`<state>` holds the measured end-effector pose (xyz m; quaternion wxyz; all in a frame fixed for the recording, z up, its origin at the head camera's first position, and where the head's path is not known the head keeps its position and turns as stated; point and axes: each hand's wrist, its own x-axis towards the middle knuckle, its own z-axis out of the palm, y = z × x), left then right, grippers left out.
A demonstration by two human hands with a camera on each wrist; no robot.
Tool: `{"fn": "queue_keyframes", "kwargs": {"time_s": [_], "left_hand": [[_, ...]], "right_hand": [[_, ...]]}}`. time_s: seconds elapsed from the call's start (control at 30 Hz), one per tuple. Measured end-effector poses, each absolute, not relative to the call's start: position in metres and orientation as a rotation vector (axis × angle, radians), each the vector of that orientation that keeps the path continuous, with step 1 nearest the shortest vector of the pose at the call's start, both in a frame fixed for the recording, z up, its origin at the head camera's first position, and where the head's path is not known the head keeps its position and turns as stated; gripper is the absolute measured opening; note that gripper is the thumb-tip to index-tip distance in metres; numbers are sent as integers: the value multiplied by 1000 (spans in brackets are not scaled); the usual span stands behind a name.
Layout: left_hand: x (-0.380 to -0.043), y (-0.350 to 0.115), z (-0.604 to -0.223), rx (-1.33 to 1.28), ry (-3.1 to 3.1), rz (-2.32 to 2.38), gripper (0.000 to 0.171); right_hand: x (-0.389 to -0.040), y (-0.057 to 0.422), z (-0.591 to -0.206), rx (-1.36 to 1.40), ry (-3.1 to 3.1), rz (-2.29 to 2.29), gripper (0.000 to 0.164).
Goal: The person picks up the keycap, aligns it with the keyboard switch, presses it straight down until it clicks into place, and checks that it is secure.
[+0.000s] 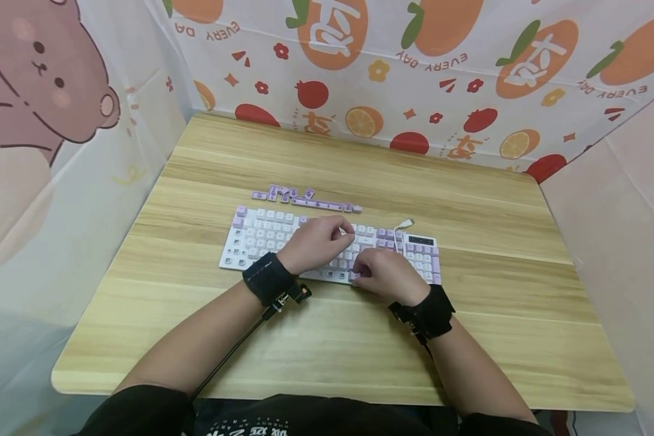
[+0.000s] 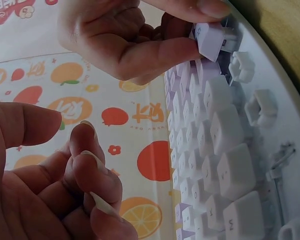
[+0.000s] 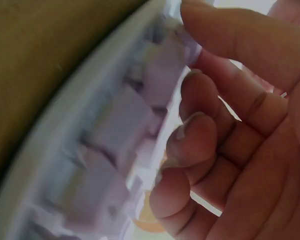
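Observation:
A white and lavender keyboard (image 1: 230, 251) lies on the wooden table, several front and left positions showing bare sockets (image 2: 261, 106). At its front row my right hand (image 1: 389, 275) pinches a lavender keycap (image 2: 209, 41) between thumb and forefinger. White stem parts show under that keycap, close over the board's front edge. My left hand (image 1: 317, 242) hovers above the middle of the keyboard. Its fingers hang loosely curled with nothing between them, as the left wrist view shows. In the right wrist view, lavender keycaps (image 3: 122, 122) line the board beside the right fingers.
Loose purple keycaps, one long bar (image 1: 317, 204) among them, lie behind the keyboard. A white cable with a USB plug (image 1: 406, 223) rests over the keyboard's right part. Printed curtains (image 1: 381, 103) stand behind and beside the table (image 1: 469, 363).

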<state>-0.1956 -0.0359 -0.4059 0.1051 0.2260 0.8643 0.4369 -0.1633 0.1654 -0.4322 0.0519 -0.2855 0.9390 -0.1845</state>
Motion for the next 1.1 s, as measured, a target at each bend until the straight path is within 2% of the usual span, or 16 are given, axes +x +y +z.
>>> {"fn": "queue_keyframes", "kwargs": {"time_s": [0.43,0.6,0.8,1.1], "left_hand": [[-194,-33,-409,695,2578,1220,19],[-194,-33,-410,700,2568,1218,18],[-195,-34,-411,713,2561,1208,19],[-196,-34,-411,716,2562,1202,21]], "right_hand": [[-163,168,-434,-886,2842,-604,4],[-180,169,-427,-722,2703,-641,20],[-206,165,-416,-536,2569,-394,44],[-225,152,-408,-505,2475,-78,46]]}}
